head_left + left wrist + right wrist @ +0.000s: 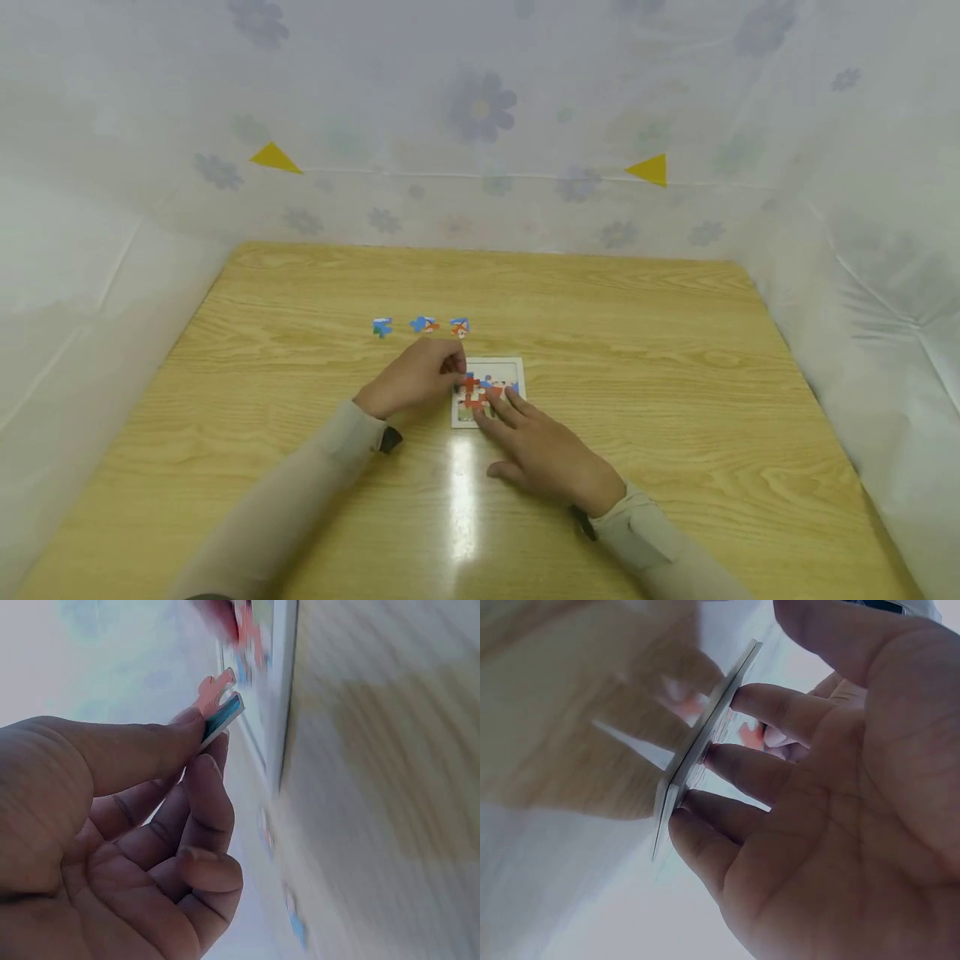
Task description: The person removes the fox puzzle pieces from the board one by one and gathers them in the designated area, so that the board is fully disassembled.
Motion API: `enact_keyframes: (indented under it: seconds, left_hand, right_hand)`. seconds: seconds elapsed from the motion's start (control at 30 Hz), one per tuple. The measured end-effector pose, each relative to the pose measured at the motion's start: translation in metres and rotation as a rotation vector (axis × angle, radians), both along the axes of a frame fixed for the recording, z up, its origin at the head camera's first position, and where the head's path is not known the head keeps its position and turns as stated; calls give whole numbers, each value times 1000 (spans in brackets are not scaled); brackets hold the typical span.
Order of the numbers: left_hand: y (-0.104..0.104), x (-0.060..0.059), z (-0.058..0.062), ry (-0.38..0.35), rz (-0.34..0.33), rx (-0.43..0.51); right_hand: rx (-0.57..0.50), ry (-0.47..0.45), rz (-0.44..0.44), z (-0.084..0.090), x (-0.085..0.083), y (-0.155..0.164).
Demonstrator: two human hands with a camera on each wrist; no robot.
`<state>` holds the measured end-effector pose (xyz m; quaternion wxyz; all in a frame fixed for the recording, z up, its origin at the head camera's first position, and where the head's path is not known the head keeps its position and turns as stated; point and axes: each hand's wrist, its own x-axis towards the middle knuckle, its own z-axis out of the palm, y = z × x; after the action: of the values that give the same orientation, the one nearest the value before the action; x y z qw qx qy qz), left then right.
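Observation:
Between thumb and forefinger, my left hand (pixel 420 377) pinches a jigsaw piece (pixel 214 705), red with a blue strip along its straight edge. That hand is over the left side of a white-framed puzzle tray (pixel 517 365), where the piece is held at a tilt in the left wrist view. Inside the tray lie joined puzzle pieces (pixel 474 402) in red, white, blue and green. My right hand (pixel 543 450) is spread, its straight fingertips resting on the tray's lower right part and its thumb held apart to the side.
Three loose jigsaw pieces lie in a row behind the tray: a blue-green one (pixel 382 327), a blue-orange one (pixel 424 324) and one with an orange animal face (pixel 460 327). The wooden table (pixel 637 333) is bounded by pale flowered curtains (pixel 480 200).

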<state>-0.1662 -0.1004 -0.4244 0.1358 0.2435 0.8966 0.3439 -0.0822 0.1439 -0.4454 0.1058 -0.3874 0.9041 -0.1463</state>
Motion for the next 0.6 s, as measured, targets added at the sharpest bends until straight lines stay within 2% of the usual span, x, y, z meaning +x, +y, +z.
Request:
enact_keyframes:
  seconds: [0.13, 0.37, 0.47, 0.6]
  left_hand:
    - [-24, -4, 4, 22, 77, -18]
    - [-76, -14, 14, 40, 159, -99]
    - [-94, -18, 13, 16, 193, -117]
    - [-107, -23, 8, -8, 222, -123]
  right_hand:
    - [-4, 11, 5, 1, 1, -1]
    - [-6, 23, 12, 4, 2, -1]
    - [-11, 25, 14, 4, 2, -1]
    - [-7, 27, 14, 4, 3, 0]
